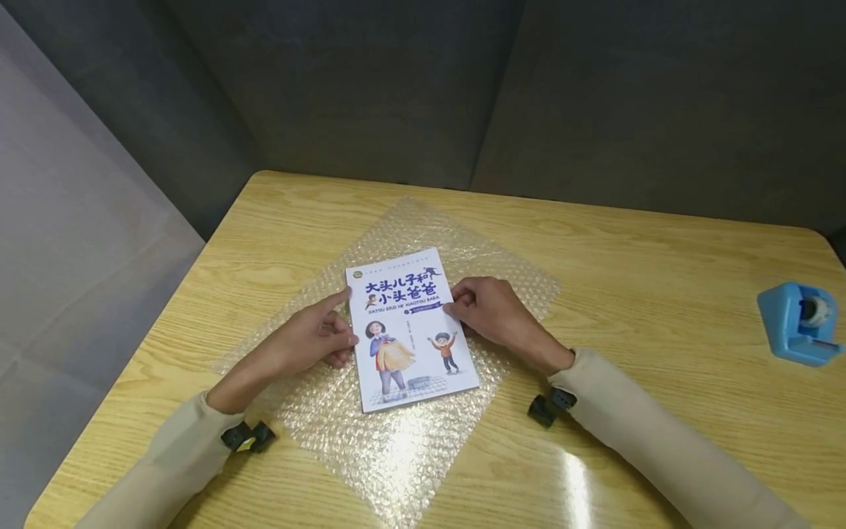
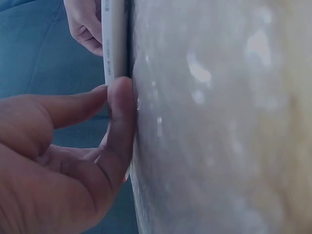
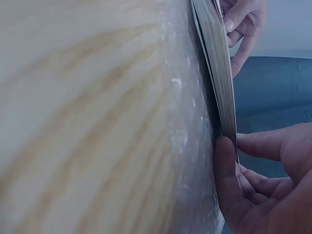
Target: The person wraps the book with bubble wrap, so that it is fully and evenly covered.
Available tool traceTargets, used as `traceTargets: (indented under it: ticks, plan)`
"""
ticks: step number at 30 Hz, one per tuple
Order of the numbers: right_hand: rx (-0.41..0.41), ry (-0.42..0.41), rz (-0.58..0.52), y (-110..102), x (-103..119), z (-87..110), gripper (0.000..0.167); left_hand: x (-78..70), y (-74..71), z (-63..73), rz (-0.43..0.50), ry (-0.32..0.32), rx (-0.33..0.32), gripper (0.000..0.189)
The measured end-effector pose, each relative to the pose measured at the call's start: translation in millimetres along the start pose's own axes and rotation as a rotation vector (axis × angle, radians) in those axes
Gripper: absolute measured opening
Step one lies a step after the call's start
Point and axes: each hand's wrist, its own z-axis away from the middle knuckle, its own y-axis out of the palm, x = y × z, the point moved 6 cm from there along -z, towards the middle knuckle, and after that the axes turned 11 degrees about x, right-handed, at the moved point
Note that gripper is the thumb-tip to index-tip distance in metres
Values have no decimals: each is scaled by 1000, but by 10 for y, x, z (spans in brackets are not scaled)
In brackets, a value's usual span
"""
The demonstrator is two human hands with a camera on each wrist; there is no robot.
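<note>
A thin white paperback book [image 1: 413, 330] with blue Chinese title characters and drawings of two figures lies face up on a sheet of clear bubble wrap [image 1: 390, 463]. My left hand [image 1: 304, 334] holds the book's left edge; in the left wrist view its fingertips [image 2: 121, 92] are against the white spine [image 2: 114, 44]. At the right edge, my right hand [image 1: 496, 312] pinches the book, with the thumb on the cover. The right wrist view shows the page edges [image 3: 222, 83] close above the bubble wrap and a fingertip [image 3: 225, 148] at their side.
The bubble wrap lies diagonally on a wood-grain table [image 1: 661, 308]. A blue tape dispenser [image 1: 789, 327] with a roll of tape stands at the far right. Dark panels [image 1: 370, 88] rise behind the table's back edge.
</note>
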Motion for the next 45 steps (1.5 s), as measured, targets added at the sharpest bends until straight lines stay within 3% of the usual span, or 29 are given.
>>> traceTargets:
  ticks: [10,29,36,45]
  plan:
    - [3,3,10,-4,7,-4,17,3,-15,1,-26,5,15,82]
    - [6,9,-40,8,-2,6,27,-4,-63,7,-123,-18,-47,74]
    - [-10,-30,16,0,27,22,27,-72,-26,19,-271,-5,-71,59]
    - [-26,-70,71,-2,48,14,26,-103,-3,41,-394,9,-67,64]
